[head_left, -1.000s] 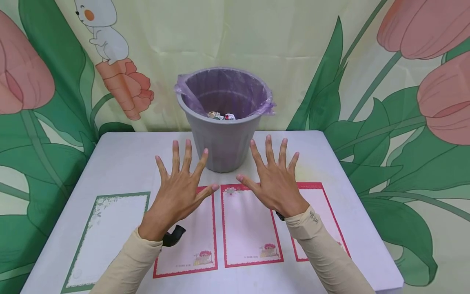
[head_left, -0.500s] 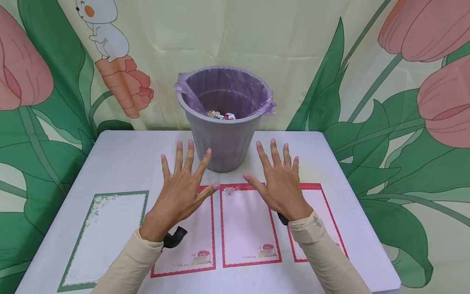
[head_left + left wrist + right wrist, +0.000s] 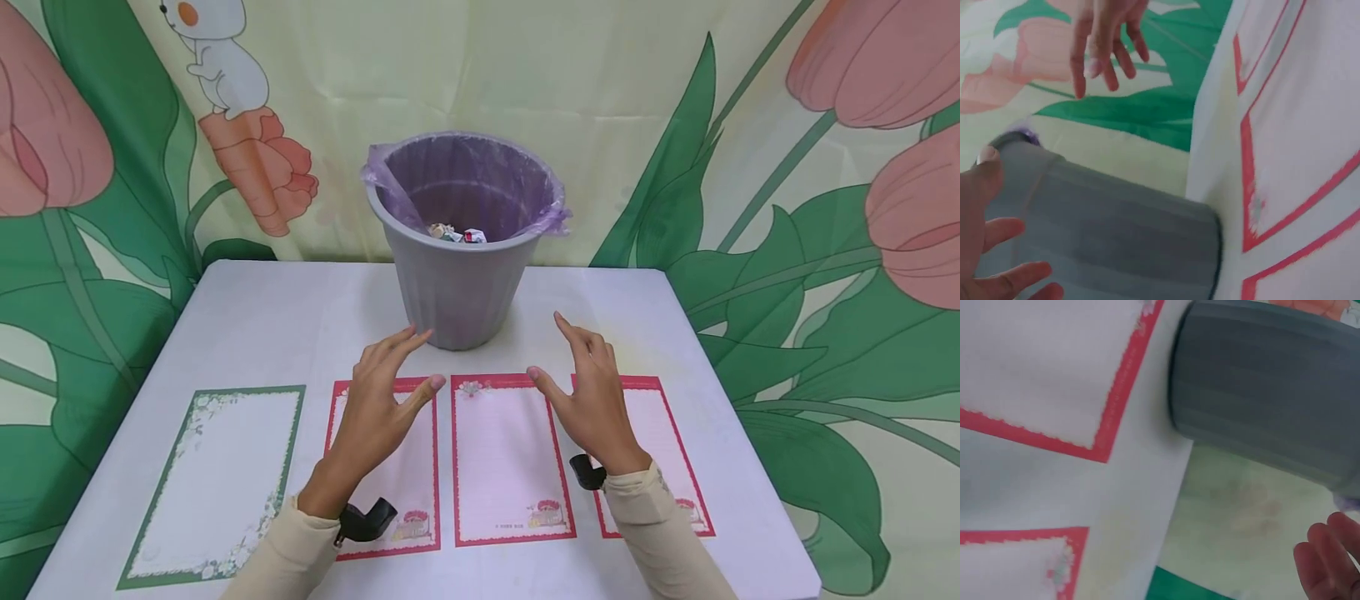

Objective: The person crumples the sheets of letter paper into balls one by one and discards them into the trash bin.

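Note:
A grey bin [image 3: 461, 292] stands upright at the back middle of the table, lined with a thin purple plastic bag [image 3: 553, 218]. Crumpled scraps [image 3: 453, 235] lie inside it. My left hand [image 3: 375, 412] hovers in front of the bin's left side, over a red-bordered sheet, fingers loosely bent and thumb apart. On the other side, my right hand [image 3: 596, 404] hangs in the air with its palm turned inward. Neither hand holds anything. The left wrist view shows both hands around the bin's wall [image 3: 1116, 219]; the right wrist view catches only some right fingertips [image 3: 1329, 556].
On the white table [image 3: 300, 308] lie a green-bordered sheet [image 3: 217, 483] at left and red-bordered sheets [image 3: 506, 458] in the middle and right. Black wrist devices [image 3: 367, 521] sit at both wrists. A tulip-printed curtain [image 3: 600, 75] hangs right behind the table.
Both hands have gone from spread flat, palms down, to turned inward with fingers loosely bent. They have drawn slightly down the view, and the right hand has shifted a little right.

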### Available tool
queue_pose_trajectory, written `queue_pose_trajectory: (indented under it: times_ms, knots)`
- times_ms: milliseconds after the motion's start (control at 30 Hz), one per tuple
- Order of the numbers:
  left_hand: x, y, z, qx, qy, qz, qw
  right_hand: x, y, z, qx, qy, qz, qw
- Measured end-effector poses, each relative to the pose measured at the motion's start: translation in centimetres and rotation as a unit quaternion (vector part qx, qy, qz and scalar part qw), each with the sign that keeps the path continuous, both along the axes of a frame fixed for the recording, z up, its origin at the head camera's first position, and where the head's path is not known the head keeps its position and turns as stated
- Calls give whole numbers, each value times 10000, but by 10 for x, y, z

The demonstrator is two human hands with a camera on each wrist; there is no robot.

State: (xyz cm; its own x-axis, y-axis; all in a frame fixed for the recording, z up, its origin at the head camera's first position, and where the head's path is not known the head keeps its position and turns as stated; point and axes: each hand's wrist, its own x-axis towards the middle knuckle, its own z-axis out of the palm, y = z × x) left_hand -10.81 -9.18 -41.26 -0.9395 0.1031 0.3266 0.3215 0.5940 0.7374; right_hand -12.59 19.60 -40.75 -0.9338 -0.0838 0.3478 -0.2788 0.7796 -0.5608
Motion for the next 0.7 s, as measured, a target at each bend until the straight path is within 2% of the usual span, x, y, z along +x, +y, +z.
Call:
queue_pose_trajectory:
  times_ms: [200, 333, 567, 700]
  knots:
    - [11, 8, -19, 818, -141, 145, 9964, 13, 6, -17, -324, -323, -252, 9986]
    - [20, 15, -33, 1186, -437, 236, 9917, 22, 11, -32, -601, -681, -418, 9950]
    - [33, 24, -57, 2060, -1114, 284, 9718, 35, 14, -55, -717, -917, -513, 9919]
    - [39, 29, -69, 2261, -1365, 333, 9639, 43, 14, -66, -766, -1236, -604, 9875]
